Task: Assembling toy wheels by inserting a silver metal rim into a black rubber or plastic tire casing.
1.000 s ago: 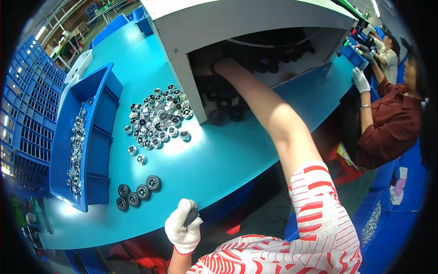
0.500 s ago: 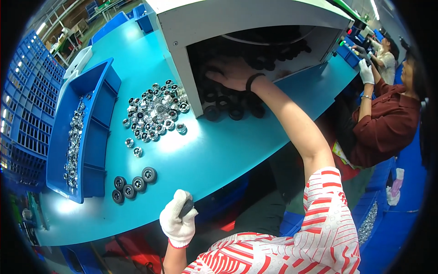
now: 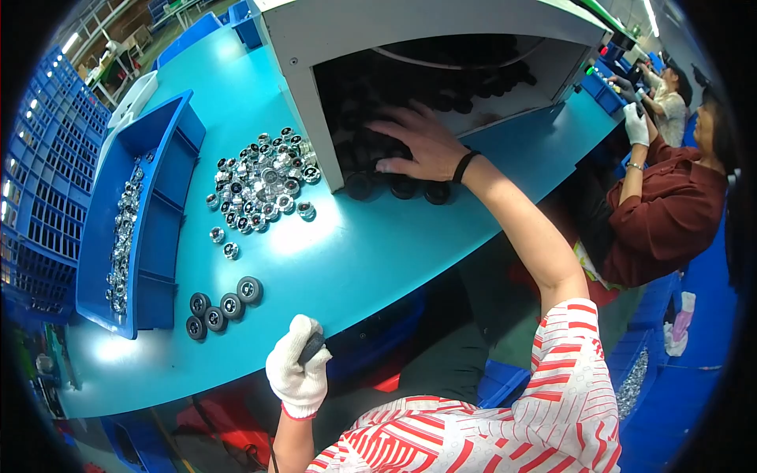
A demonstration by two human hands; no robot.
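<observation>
My left hand (image 3: 298,370), in a white knit glove, is closed round a small black tyre (image 3: 312,347) in front of the table's near edge. My bare right hand (image 3: 422,146) wears a dark wristband. It reaches into the opening of a white housing, fingers spread above a heap of loose black tyres (image 3: 404,188), and nothing shows in its grasp. Left of the housing lies a pile of shiny chrome wheel hubs (image 3: 264,185). Several wheels with black tyres fitted (image 3: 231,306) lie together nearer to my left hand.
The white housing (image 3: 441,24) stands on the turquoise table (image 3: 347,260). A blue bin (image 3: 150,236) with chrome hubs sits at the left, beside a blue slatted crate (image 3: 47,189). At the right, a person in a dark red shirt (image 3: 670,213) works nearby, with another farther back.
My right hand has drawn back toward the front of the opening, and its fingers have spread. My left hand still holds the black tyre. The whole view has shifted slightly.
</observation>
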